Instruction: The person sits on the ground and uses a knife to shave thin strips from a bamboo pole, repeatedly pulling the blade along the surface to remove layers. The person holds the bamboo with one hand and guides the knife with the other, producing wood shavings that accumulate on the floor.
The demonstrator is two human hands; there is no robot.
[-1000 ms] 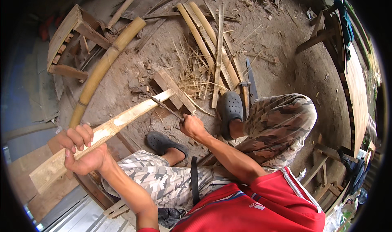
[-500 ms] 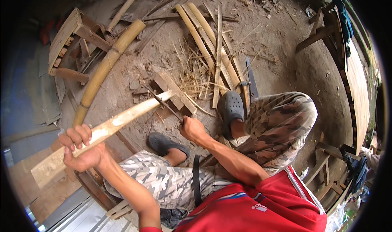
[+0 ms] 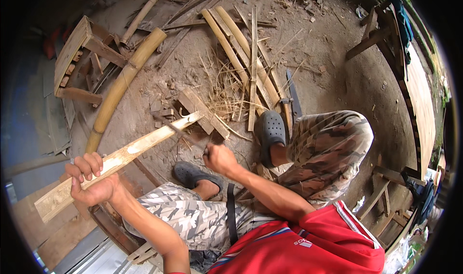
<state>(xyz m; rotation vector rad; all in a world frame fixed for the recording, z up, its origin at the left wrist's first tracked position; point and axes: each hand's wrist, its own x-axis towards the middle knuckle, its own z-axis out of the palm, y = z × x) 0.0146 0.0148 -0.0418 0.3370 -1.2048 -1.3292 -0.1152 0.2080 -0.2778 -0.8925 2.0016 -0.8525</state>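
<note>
A long split bamboo strip (image 3: 123, 154) slants across the left of the view, pale inner side facing up. My left hand (image 3: 94, 181) is wrapped round it toward its lower-left end. The far tip rests on a wooden block (image 3: 195, 111) on the ground. My right hand (image 3: 220, 158) is closed round the handle of a knife (image 3: 193, 141), mostly hidden by the fist. The motion-blurred blade lies across the strip near its far end. A small curl of bamboo shows beside the blade, near the tip.
Thin shavings (image 3: 229, 93) lie beyond the block, beside several split bamboo lengths (image 3: 254, 66). A hammer (image 3: 287, 107) and a dark flat blade (image 3: 293, 93) lie by my right clog (image 3: 273, 132). A thick bamboo pole (image 3: 120, 88) leans near a wooden frame (image 3: 72, 52) at left.
My right hand has moved a little left, and the blade has slid down the strip, away from its tip. My left hand keeps its grip, barely shifted.
</note>
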